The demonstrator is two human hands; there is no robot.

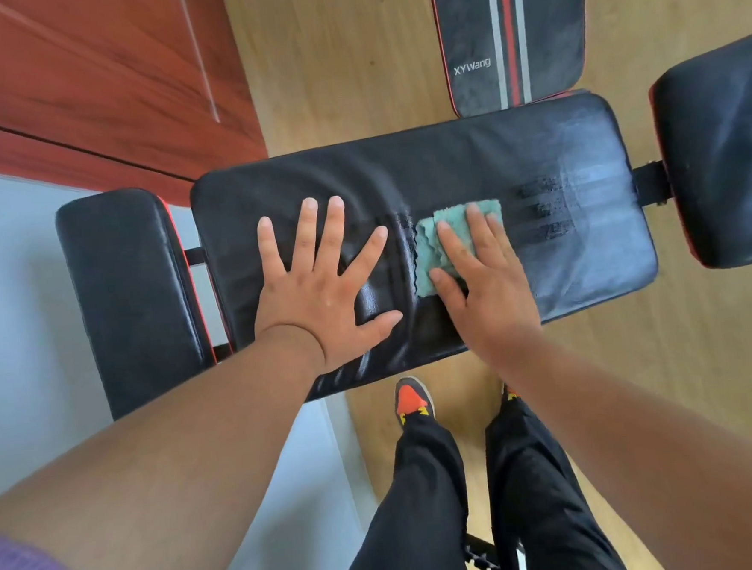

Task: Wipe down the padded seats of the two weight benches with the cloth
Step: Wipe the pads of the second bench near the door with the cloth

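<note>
Teal cloth (pixel 446 239) on middle of black padded seat (pixel 582 208), pressed flat under right hand (pixel 482 277), fingers straight. Left hand (pixel 320 284) splayed flat on seat just beside, toward left end, holding nothing.

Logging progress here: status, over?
Left hand flat on black pad. Right hand presses green cloth mid-pad. Nothing in the way.

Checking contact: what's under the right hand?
The right hand lies flat on the green cloth, pressing it onto the bench pad. The cloth's left and far edges show; the rest of it, and the pad beneath, are covered.
</note>
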